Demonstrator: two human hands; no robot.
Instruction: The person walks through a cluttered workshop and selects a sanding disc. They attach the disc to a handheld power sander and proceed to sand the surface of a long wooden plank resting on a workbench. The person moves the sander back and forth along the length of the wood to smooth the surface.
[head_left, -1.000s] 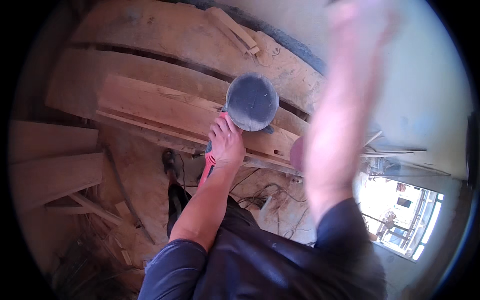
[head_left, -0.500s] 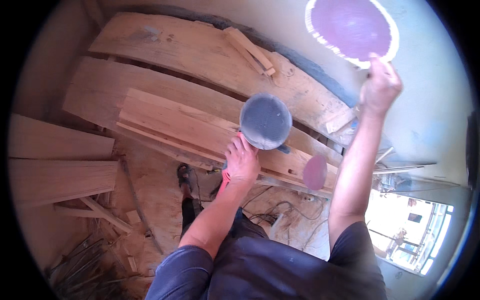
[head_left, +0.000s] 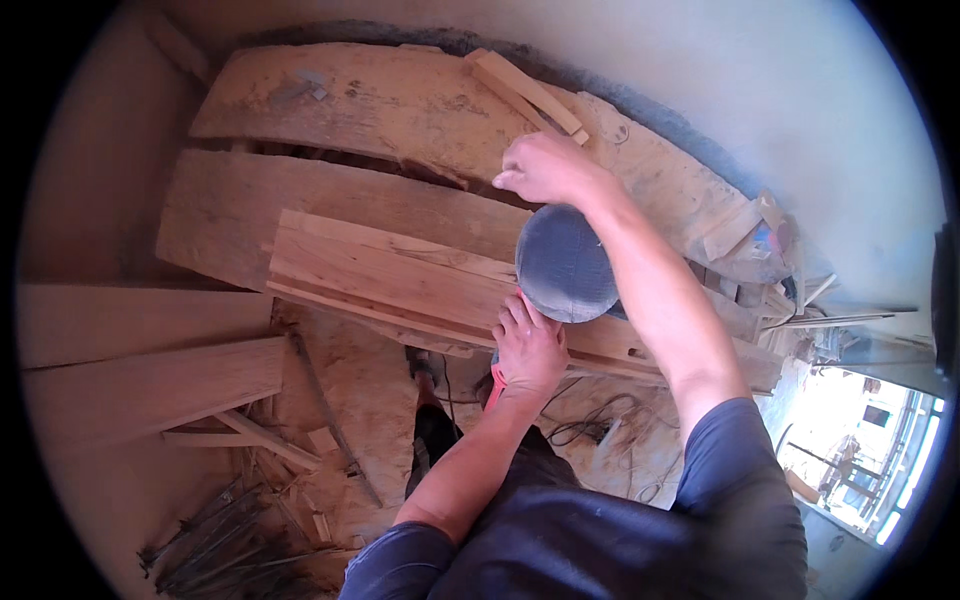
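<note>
My left hand (head_left: pixel 530 345) grips a power sander with a red body (head_left: pixel 492 382), turned so its round grey pad (head_left: pixel 565 262) faces up at me. My right hand (head_left: pixel 545 168) hovers at the pad's far edge, fingers curled, with nothing visible in it. The right forearm crosses over the pad's right side. Both hands are above a stack of rough wooden planks (head_left: pixel 390 275).
Wide rough slabs (head_left: pixel 380 100) lie along the wall, with short offcuts (head_left: pixel 525 90) on top. More boards (head_left: pixel 150 385) lie at the left. Cables (head_left: pixel 590 430) trail on the dusty floor, and thin rods (head_left: pixel 220 555) lie at the lower left. A bright opening (head_left: pixel 860 470) is at the right.
My right hand held a round purple disc up high, then came down to the grey pad; the disc is no longer in view. My left hand kept its grip on the sander.
</note>
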